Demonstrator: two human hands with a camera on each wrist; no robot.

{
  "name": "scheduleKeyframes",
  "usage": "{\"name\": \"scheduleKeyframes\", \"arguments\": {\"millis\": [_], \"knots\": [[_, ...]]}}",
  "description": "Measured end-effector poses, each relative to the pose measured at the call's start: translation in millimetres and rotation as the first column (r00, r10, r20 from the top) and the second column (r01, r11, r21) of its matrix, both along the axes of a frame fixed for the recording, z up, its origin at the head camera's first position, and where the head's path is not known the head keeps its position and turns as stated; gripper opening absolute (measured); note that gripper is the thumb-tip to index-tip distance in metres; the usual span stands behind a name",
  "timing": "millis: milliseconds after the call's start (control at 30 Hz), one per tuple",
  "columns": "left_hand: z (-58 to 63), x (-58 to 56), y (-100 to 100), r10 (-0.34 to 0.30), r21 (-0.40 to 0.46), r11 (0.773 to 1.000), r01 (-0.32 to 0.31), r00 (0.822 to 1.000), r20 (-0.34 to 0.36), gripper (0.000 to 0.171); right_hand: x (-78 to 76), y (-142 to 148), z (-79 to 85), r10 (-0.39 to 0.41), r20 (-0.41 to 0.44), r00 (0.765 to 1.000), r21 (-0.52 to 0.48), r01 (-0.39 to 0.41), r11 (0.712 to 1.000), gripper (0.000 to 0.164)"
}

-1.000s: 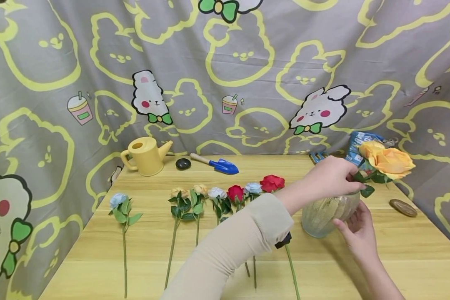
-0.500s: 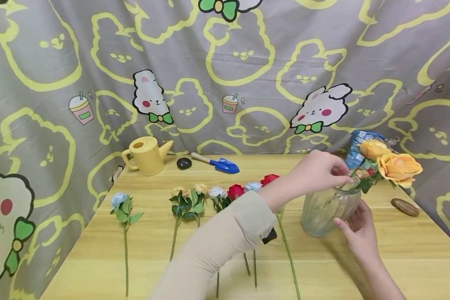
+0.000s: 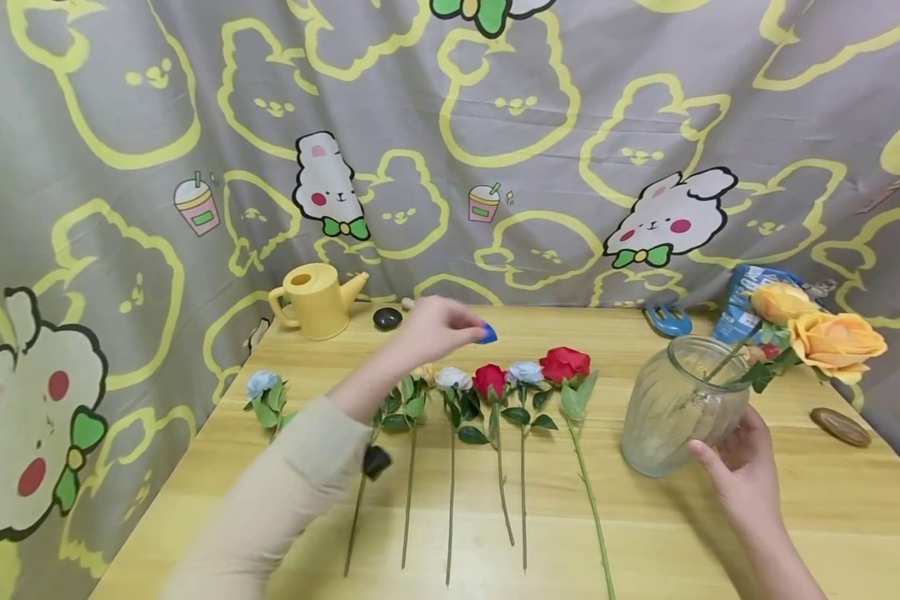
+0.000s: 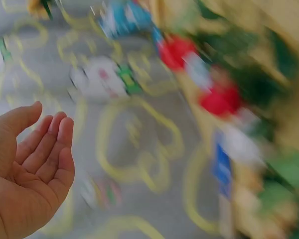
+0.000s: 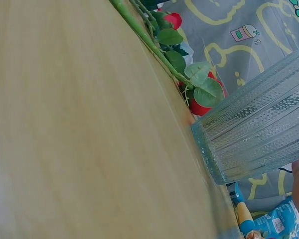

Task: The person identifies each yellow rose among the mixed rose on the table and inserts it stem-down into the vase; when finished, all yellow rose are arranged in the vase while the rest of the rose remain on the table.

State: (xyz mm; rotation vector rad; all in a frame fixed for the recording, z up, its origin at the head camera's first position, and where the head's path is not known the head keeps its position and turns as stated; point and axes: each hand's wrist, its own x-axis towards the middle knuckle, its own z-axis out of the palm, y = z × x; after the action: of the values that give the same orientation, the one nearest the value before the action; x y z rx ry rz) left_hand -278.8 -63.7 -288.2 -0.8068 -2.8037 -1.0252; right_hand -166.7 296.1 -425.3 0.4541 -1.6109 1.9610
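My right hand (image 3: 746,467) holds the ribbed glass vase (image 3: 671,417) at its lower right side, thumb in front. Orange roses (image 3: 836,343) stand in the vase, leaning out over its right rim. Bare-fingered, my left hand (image 3: 438,327) is above the back of the table; in the left wrist view its fingers are loosely bent around nothing. Below and right of it lie a white rose (image 3: 452,378), red roses (image 3: 566,364) and a light blue rose (image 3: 525,372), stems toward me. Yellow roses are partly hidden behind the left hand and arm.
A yellow watering can (image 3: 317,302) and a black stone (image 3: 387,318) stand at the back left. The blue trowel (image 3: 487,333) is mostly hidden by the left hand. A blue rake (image 3: 667,320), a blue packet (image 3: 746,302) and a brown stone (image 3: 840,427) lie right. Another blue rose (image 3: 262,385) is far left.
My left hand has let go of the orange rose's stem and moved left, away from the vase. The orange roses have settled lower and to the right. The right hand stays on the vase.
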Motion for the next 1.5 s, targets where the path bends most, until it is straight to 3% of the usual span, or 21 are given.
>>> {"name": "scheduleKeyframes", "arguments": {"millis": [133,233,433,567,733,1000,1133,1333,1433,1500], "knots": [[-30.7,5.8,-63,0.121,-0.015,0.993,-0.12,0.988,0.101,0.02,3.5,1,2.1,-0.025,0.03,0.999,-0.016,0.025,1.0,0.065],[-51.2,17.1,-100,0.2,-0.075,0.979,-0.189,0.961,0.193,0.016,4.8,0,3.9,-0.051,0.067,0.996,-0.026,0.053,0.998,0.065],[-85.3,47.7,-138,0.271,-0.164,0.96,-0.226,0.899,0.345,0.014,2.7,-3,2.3,-0.038,0.061,0.997,-0.037,0.041,0.998,0.066],[-102.9,72.7,-144,0.272,-0.193,0.958,-0.212,0.884,0.381,0.021,0.2,-5,-1.0,0.001,0.03,1.0,-0.035,0.0,0.999,0.065],[-116.1,87.6,-141,0.278,-0.183,0.957,-0.225,0.894,0.352,0.023,-0.4,-5,-0.7,0.007,0.015,1.0,-0.021,-0.007,1.0,0.066],[-123.5,78.8,-132,0.322,-0.143,0.947,-0.289,0.867,0.379,0.018,3.2,-4,1.4,-0.048,0.081,0.996,-0.003,0.048,0.999,0.066],[-126.8,74.8,-130,0.326,-0.122,0.945,-0.303,0.851,0.413,0.015,3.0,-3,0.1,-0.038,0.062,0.997,0.002,0.038,0.999,0.066],[-129.3,73.6,-133,0.324,-0.04,0.934,-0.354,0.799,0.507,0.01,2.2,-3,-1.0,-0.025,0.039,0.999,0.004,0.024,1.0,0.066],[-125.8,71.6,-137,0.295,0.03,0.925,-0.378,0.766,0.571,0.011,2.9,-3,-0.7,-0.047,0.065,0.997,0.011,0.046,0.999,0.066],[-119.5,68.2,-139,0.28,0.064,0.918,-0.391,0.755,0.593,0.012,3.3,-3,-0.1,-0.062,0.085,0.994,0.014,0.061,0.998,0.067]]}}
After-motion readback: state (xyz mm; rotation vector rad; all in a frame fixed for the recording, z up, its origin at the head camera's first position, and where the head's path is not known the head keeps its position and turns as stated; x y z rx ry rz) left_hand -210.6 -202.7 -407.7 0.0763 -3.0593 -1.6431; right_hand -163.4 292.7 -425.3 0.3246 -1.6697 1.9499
